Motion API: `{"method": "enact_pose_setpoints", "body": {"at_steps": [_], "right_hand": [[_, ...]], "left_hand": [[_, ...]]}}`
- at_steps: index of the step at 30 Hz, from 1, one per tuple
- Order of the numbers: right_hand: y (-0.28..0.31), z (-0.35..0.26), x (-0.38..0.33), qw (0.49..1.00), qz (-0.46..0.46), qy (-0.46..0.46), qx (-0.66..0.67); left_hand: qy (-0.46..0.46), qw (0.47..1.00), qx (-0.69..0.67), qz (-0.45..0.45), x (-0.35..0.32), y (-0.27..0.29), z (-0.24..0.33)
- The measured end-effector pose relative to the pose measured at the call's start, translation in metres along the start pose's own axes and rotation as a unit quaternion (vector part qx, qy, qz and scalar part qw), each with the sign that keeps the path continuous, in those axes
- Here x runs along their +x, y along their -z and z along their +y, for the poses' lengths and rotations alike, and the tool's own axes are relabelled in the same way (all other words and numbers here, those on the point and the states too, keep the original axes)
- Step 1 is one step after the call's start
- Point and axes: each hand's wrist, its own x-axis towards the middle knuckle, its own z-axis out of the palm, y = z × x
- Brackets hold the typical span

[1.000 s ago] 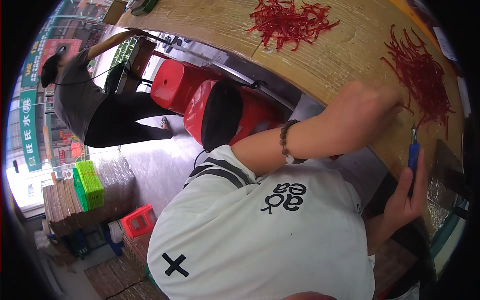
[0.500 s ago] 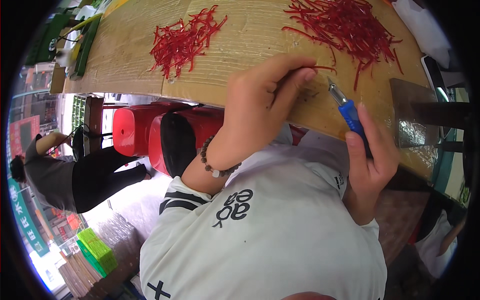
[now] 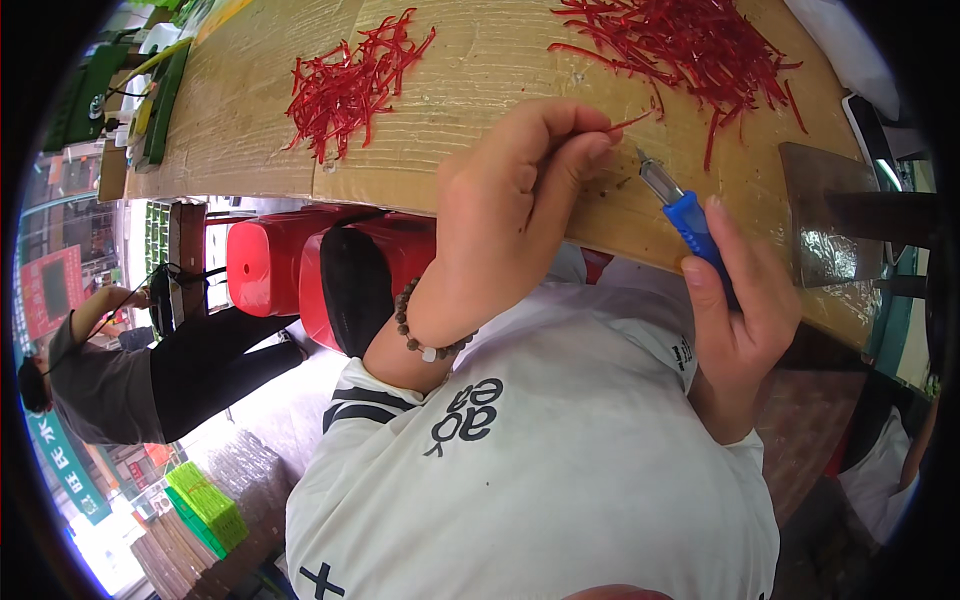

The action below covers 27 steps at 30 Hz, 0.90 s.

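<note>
My left hand (image 3: 505,195) is closed in a pinch on one end of a thin red strip (image 3: 632,121), whose other end points right, over the table. A beaded bracelet circles that wrist. In my right hand (image 3: 745,295) is a blue-handled craft knife (image 3: 690,220), its metal tip aimed up and left, near the strip but apart from it. Beyond both hands lies a large pile of glossy red strips (image 3: 700,55). A smaller pile of similar strips (image 3: 350,85) sits to the left. What the strips are made of cannot be told.
Worn brown sheeting covers the table (image 3: 480,60). A dark metal plate (image 3: 825,215) lies at its right edge, near a white bag (image 3: 845,50). Red stools (image 3: 270,265) stand left of me. Farther left, another person (image 3: 110,385) bends beside a green crate (image 3: 205,505).
Both hands have shifted slightly left with the strip and the knife. The knife's tip is now closer to the left fingertips. At the left, the other person has moved a little.
</note>
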Motion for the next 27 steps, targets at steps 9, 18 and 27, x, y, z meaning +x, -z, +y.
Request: {"method": "enact_pose_setpoints", "body": {"at_steps": [9, 18, 27], "right_hand": [[-0.003, 0.000, 0.000, 0.999, -0.017, -0.003, -0.044], [-0.004, -0.004, 0.002, 0.991, -0.033, -0.002, -0.132], [-0.007, -0.005, 0.002, 0.996, 0.001, -0.052, -0.073]], "left_hand": [[-0.029, 0.999, 0.025, -0.030, -0.002, -0.002, -0.002], [-0.093, 0.993, 0.072, 0.029, -0.007, -0.010, -0.007], [-0.095, 0.988, 0.004, 0.119, -0.009, -0.006, -0.005]]}}
